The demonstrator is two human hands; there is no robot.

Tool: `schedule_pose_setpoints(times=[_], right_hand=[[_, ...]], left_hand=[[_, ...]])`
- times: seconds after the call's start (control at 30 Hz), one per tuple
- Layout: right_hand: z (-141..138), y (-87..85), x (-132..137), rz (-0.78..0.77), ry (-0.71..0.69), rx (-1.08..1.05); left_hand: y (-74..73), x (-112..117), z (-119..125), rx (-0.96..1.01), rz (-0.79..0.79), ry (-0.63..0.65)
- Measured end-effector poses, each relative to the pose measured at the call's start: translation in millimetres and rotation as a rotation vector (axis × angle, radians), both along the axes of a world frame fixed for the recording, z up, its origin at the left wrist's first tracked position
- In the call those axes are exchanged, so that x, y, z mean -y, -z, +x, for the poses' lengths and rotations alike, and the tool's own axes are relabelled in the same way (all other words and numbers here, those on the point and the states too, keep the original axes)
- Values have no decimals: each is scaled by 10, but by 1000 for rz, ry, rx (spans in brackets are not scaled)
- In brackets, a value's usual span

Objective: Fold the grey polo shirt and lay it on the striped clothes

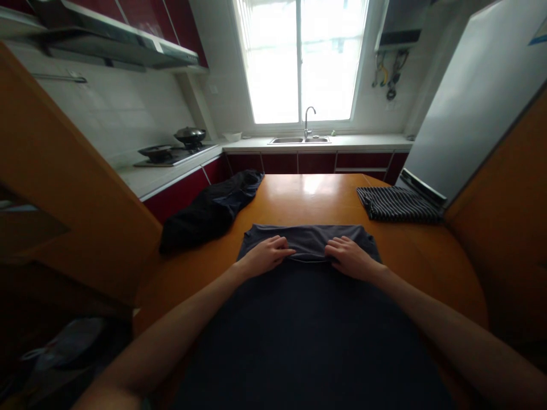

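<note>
A dark grey garment (310, 238) lies at the near side of the wooden table, its far end turned over into a flat fold. My left hand (269, 254) grips the near edge of this fold, fingers curled and thumb side toward the middle. On the other side, my right hand (348, 256) pinches the same edge with bent fingers. Between them runs a thin pale line along the cloth's edge. Dark navy cloth (316, 324) fills the space between my forearms; whether it belongs to the garment or to my own clothing I cannot tell.
On the round-ended wooden table (299, 199), a crumpled black garment (209, 210) lies at left and a folded striped garment (397, 203) at right. Beyond are a sink (288, 140), a stove with pans (190, 135), and a refrigerator (470, 97) at right.
</note>
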State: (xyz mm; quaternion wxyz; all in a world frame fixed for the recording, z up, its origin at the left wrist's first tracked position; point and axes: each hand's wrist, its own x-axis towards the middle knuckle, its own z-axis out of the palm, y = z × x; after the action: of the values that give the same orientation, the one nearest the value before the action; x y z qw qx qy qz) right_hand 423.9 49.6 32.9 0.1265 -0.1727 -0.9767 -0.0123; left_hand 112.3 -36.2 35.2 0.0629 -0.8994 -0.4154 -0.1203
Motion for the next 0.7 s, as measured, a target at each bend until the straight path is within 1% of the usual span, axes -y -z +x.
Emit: schedule_pose_setpoints(times=[0.13, 0.2, 0.23, 0.37, 0.43, 0.57, 0.7], right_hand=[[22, -118, 49, 84, 33, -20], [36, -152, 95, 79, 44, -25], [45, -157, 118, 51, 40, -21], [96, -135, 179, -116, -10, 47], [124, -138, 188, -164, -29, 78], [148, -182, 204, -188, -47, 91], [138, -203, 252, -203, -20, 89]], left_hand=[[-74, 48, 11, 14, 91, -15], [-117, 99, 39, 9, 109, -19], [-133, 125, 54, -3, 96, -8], [-143, 199, 91, -67, -58, 96], [-131, 210, 86, -68, -121, 123], [-128, 212, 66, -55, -188, 106], [-184, 233, 99, 33, -281, 97]])
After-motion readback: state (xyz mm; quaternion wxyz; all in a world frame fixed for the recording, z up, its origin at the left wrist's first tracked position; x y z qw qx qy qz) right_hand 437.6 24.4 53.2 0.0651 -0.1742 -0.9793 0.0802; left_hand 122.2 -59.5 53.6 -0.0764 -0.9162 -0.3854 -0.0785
